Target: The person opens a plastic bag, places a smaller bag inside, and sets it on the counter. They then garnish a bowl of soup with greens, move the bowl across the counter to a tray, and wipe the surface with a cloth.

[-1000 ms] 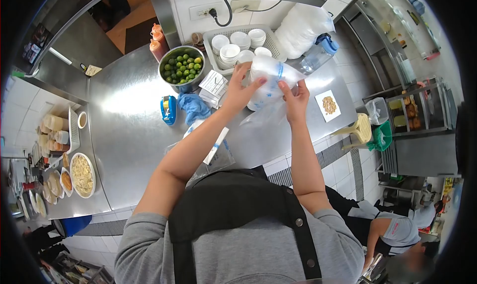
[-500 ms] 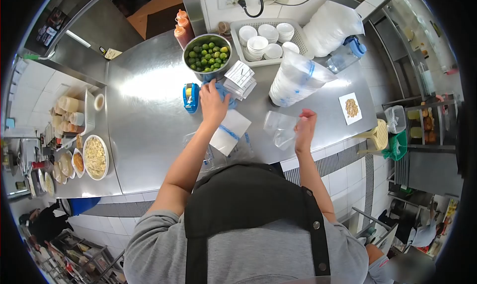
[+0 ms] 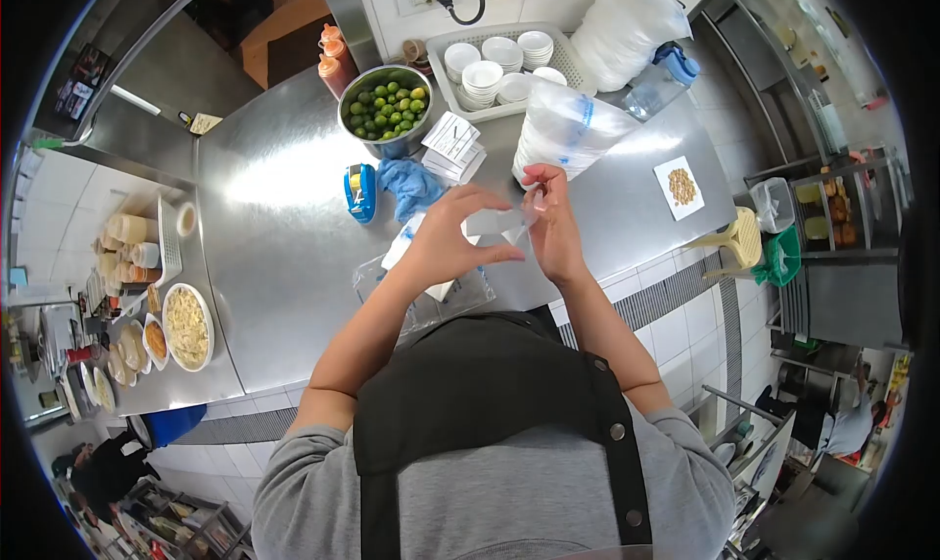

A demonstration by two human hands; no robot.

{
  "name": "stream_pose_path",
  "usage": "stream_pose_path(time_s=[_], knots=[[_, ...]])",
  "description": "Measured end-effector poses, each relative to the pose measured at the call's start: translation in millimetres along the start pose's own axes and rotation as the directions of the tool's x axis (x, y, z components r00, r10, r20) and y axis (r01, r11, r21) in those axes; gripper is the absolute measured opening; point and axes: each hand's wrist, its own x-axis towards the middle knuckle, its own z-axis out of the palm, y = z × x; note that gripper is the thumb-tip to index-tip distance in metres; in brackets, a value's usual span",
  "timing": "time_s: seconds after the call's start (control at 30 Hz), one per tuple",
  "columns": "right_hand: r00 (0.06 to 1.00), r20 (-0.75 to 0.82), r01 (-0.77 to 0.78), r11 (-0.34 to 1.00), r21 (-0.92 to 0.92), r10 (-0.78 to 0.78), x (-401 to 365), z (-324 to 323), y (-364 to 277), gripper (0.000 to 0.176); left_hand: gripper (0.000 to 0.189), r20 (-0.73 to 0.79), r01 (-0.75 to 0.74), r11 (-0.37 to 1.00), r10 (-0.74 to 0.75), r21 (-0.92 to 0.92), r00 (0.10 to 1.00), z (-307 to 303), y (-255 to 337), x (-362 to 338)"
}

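My right hand [image 3: 556,229] pinches a small clear plastic bag [image 3: 514,229] above the steel table, its fingers bent at the bag's edge. Facing it from the left is my left hand [image 3: 452,239], thumb and fingers spread apart around the bag's other side. Beyond my left hand lies a crumpled blue cloth [image 3: 411,185], beside a blue tape dispenser [image 3: 359,193]. A white pack with blue print [image 3: 403,242] is partly hidden beneath the left hand, and clear plastic wrapping [image 3: 426,310] lies near the table's front edge.
Behind the hands stand a steel bowl of green limes [image 3: 388,112], sauce bottles [image 3: 334,70], slips of paper [image 3: 452,144] and a basket of white cups [image 3: 448,85]. A large bag of cups [image 3: 568,129] and a water jug [image 3: 661,85] are at right. Food dishes [image 3: 188,327] line the left.
My left hand has left the blue cloth and come across to my right hand. The right hand has moved left with the clear bag, lifting it in front of my chest.
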Motion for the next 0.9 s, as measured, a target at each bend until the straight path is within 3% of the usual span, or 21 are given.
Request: stream_pose_path(time_s=[0.07,0.1,0.2,0.3,0.4,0.5,0.6,0.7,0.8,0.83,0.9], knots=[[0.999,0.001,0.033,0.996,-0.085,-0.033,-3.3,1.0,-4.8,0.048,0.021,-0.005,0.052,0.998,-0.052,-0.022,0.999,3.5,-11.2,-5.0],[0.999,0.002,0.05,0.991,-0.127,-0.051,-4.7,1.1,-7.7,0.048,0.013,-0.103,0.088,0.991,-0.098,-0.099,0.99,4.5,-6.6,-4.6],[0.996,0.043,0.093,0.911,-0.402,-0.083,-9.0,3.2,-18.5,0.05,0.014,-0.058,0.188,0.963,-0.202,-0.194,0.978,-5.7,-7.3,-4.4],[0.987,0.161,0.117,0.799,-0.59,-0.025,-8.1,-5.2,-35.5,0.051,0.019,-0.069,0.199,0.962,-0.215,-0.187,0.974,-13.2,1.1,-1.4],[0.983,0.175,0.072,0.777,-0.626,0.049,-12.1,-0.7,-63.5,0.046,0.02,-0.025,0.164,0.974,-0.17,-0.157,0.985,-18.5,-4.1,0.8],[0.924,0.3,0.383,0.584,-0.715,-0.238,-15.1,16.0,-81.3,0.039,0.022,-0.014,0.182,0.971,-0.186,-0.152,0.982,-23.4,5.1,5.1],[0.879,0.414,0.472,0.309,-0.826,-0.236,-15.1,15.0,-85.5,0.029,0.024,0.025,0.185,0.966,-0.184,-0.179,0.983,-24.8,1.2,5.1],[0.856,0.439,0.506,0.274,-0.818,-0.271,-10.8,9.1,-80.8,0.018,0.034,-0.083,0.222,0.964,-0.236,-0.147,0.968,-23.1,-5.9,4.8],[0.863,0.424,0.499,0.341,-0.797,-0.274,-8.9,15.0,-86.9,0.012,0.057,-0.37,-0.143,0.982,0.181,0.126,0.911,-26.8,54.5,11.5],[0.863,0.426,0.501,0.342,-0.795,-0.273,-8.1,16.0,-88.3,0.012,0.07,-0.136,-0.307,0.908,0.355,0.284,0.925,-33.6,50.9,7.3],[0.862,0.432,0.504,0.346,-0.792,-0.265,-7.6,17.0,-91.1,0.013,0.07,0.073,-0.402,0.851,0.402,0.338,0.913,-30.3,59.6,6.1]])
